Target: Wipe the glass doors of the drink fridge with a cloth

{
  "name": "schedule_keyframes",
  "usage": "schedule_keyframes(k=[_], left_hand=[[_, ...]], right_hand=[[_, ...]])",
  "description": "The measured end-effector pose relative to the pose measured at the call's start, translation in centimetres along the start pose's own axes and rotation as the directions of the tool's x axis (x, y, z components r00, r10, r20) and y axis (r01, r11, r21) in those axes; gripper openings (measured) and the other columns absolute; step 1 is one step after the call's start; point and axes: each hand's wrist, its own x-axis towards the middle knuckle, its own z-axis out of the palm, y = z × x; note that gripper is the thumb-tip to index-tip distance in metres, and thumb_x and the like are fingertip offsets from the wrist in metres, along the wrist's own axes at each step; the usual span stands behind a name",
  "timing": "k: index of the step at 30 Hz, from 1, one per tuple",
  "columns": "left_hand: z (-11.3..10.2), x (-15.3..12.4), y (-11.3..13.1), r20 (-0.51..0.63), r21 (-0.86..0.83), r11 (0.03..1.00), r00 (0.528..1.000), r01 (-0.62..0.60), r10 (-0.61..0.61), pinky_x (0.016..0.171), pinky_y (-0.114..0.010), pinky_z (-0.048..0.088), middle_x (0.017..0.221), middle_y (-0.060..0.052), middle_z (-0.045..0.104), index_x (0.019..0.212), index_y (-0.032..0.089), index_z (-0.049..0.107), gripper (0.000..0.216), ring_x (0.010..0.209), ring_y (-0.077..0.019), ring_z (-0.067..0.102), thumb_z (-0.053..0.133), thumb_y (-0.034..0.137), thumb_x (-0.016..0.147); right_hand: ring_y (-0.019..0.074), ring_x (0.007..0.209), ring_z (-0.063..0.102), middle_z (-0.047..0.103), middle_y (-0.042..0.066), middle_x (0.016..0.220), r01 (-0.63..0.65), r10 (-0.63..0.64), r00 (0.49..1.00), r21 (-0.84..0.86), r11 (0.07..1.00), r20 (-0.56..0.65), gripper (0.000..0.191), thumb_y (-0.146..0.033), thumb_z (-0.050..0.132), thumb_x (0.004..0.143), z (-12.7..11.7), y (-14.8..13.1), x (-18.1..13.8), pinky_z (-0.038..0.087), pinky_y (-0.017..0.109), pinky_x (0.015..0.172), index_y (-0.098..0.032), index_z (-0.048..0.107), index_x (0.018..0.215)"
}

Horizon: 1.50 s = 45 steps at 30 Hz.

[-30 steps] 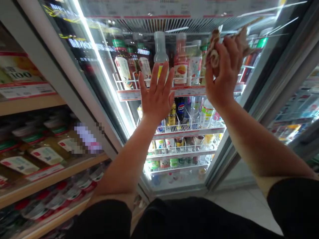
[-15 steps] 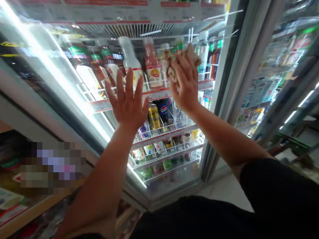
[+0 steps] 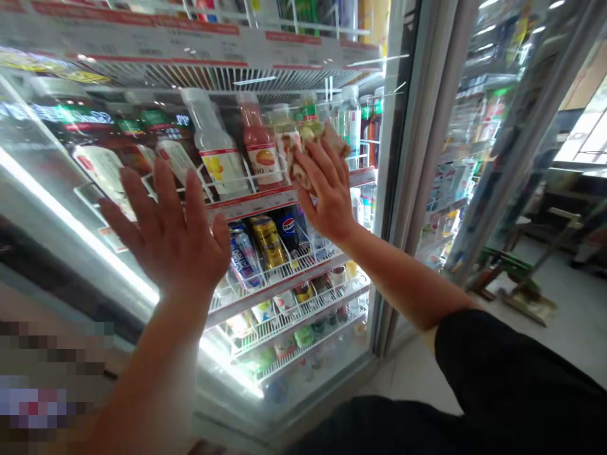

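My left hand (image 3: 173,234) is spread against or just before the glass door (image 3: 322,373) of a drinks cooler, its fingers apart and nothing in it. Higher and to the right, my right hand (image 3: 329,196) presses a crumpled beige cloth (image 3: 337,140) to the glass, the fingers bent over it. Part of the cloth is hidden under that hand. Behind the pane, a pink bottle (image 3: 262,155) and a clear bottle with a yellow-and-white label (image 3: 218,155) stand between my hands. Below them lie a gold can (image 3: 269,241) and a purple-blue can (image 3: 244,256).
A metal door frame (image 3: 403,183) runs up the right side of the pane. Beyond it is another glass-fronted cooler (image 3: 448,196). On the floor at the right lies what looks like a dustpan (image 3: 528,306). A bright light strip (image 3: 80,221) runs along the cooler's left side.
The view has swung right, bringing more floor into sight. My right hand and the cloth have slid down the glass relative to the bottles. My left hand has shifted left and down.
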Motion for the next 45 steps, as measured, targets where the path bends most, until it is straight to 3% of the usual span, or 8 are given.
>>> schedule_keyframes(k=[4, 11, 17, 22, 25, 30, 37, 45], left_hand=[[-0.2, 0.0, 0.2, 0.023, 0.016, 1.0, 0.999, 0.023, -0.023, 0.134, -0.063, -0.006, 0.175, 0.011, 0.007, 0.17, 0.038, 0.018, 0.079, 0.164, -0.0373, 0.005, 0.052, 0.042, 0.1], [-0.3, 0.1, 0.8, 0.008, -0.058, 0.994, 0.996, 0.088, -0.088, 0.135, -0.053, -0.011, 0.173, 0.014, 0.011, 0.168, 0.041, 0.026, 0.072, 0.163, -0.032, 0.004, 0.049, 0.048, 0.1], [-0.7, 0.4, 1.2, 0.065, -0.102, 0.982, 0.986, 0.159, -0.153, 0.135, -0.049, -0.016, 0.172, 0.013, 0.013, 0.165, 0.035, 0.036, 0.072, 0.163, -0.0334, 0.002, 0.05, 0.053, 0.097], [-0.9, 0.4, 1.4, 0.089, -0.074, 0.981, 0.981, 0.182, -0.175, 0.136, -0.054, -0.014, 0.173, 0.006, 0.015, 0.165, 0.028, 0.039, 0.071, 0.163, -0.0343, 0.001, 0.046, 0.055, 0.1], [-0.6, 0.2, 1.2, 0.057, -0.05, 0.988, 0.988, 0.145, -0.142, 0.136, -0.052, -0.013, 0.173, 0.004, 0.017, 0.165, 0.028, 0.039, 0.069, 0.163, -0.0335, 0.004, 0.046, 0.053, 0.101], [0.1, -0.3, 0.4, -0.033, 0.032, 0.999, 0.999, 0.0, 0.001, 0.137, -0.055, -0.006, 0.174, 0.003, 0.016, 0.17, 0.034, 0.024, 0.071, 0.164, -0.0287, 0.005, 0.05, 0.04, 0.104], [-0.4, -0.3, 0.5, 0.021, 0.028, 0.999, 0.999, 0.039, -0.04, 0.136, -0.062, -0.002, 0.175, 0.002, 0.017, 0.168, 0.03, 0.03, 0.066, 0.164, -0.0309, 0.005, 0.05, 0.043, 0.106], [-0.6, -0.1, 0.9, 0.048, 0.051, 0.998, 0.998, 0.044, -0.047, 0.135, -0.063, -0.003, 0.174, -0.003, 0.02, 0.168, 0.025, 0.031, 0.067, 0.164, -0.0306, 0.003, 0.051, 0.042, 0.107]], right_hand=[[0.0238, 0.165, 0.022, 0.046, 0.001, 0.167, -0.027, 0.028, 0.999, -0.026, 0.999, 0.043, 0.055, -0.026, 0.04, 0.103, 0.4, -0.9, -1.2, 0.02, 0.053, 0.137, -0.031, 0.049, 0.157], [0.0195, 0.166, 0.014, 0.037, -0.005, 0.171, -0.063, 0.062, 0.994, -0.012, 0.998, -0.089, 0.059, -0.022, 0.039, 0.102, 0.5, -2.0, 7.8, 0.018, 0.047, 0.138, -0.032, 0.044, 0.16], [0.0244, 0.164, 0.025, 0.049, -0.001, 0.165, -0.004, 0.005, 1.0, 0.042, 0.999, -0.03, 0.057, -0.024, 0.039, 0.102, 0.6, -3.3, 3.4, 0.016, 0.057, 0.137, -0.033, 0.047, 0.158], [0.0252, 0.165, 0.022, 0.042, -0.002, 0.169, 0.008, -0.007, 0.999, 0.037, 0.999, -0.038, 0.057, -0.024, 0.04, 0.102, 0.2, -3.5, 6.4, 0.018, 0.054, 0.137, -0.031, 0.047, 0.158], [0.0255, 0.165, 0.018, 0.04, -0.003, 0.17, 0.007, -0.006, 0.999, 0.03, 1.0, -0.04, 0.059, -0.026, 0.041, 0.102, 0.4, -4.1, 6.6, 0.017, 0.054, 0.138, -0.034, 0.042, 0.161], [0.0248, 0.164, 0.023, 0.046, -0.002, 0.167, 0.024, -0.023, 1.0, 0.067, 0.997, -0.017, 0.062, -0.024, 0.039, 0.1, 1.2, -5.4, 2.7, 0.014, 0.058, 0.137, -0.034, 0.042, 0.161], [0.0271, 0.165, 0.02, 0.041, -0.001, 0.17, 0.027, -0.025, 0.999, 0.054, 0.998, -0.039, 0.06, -0.024, 0.037, 0.101, 0.9, -6.5, 6.5, 0.018, 0.056, 0.137, -0.028, 0.045, 0.16], [0.0244, 0.16, 0.035, 0.052, 0.002, 0.162, 0.117, -0.116, 0.992, -0.017, 0.993, 0.041, 0.05, -0.026, 0.041, 0.104, 0.3, -5.8, 1.0, 0.023, 0.051, 0.136, -0.028, 0.056, 0.151]])
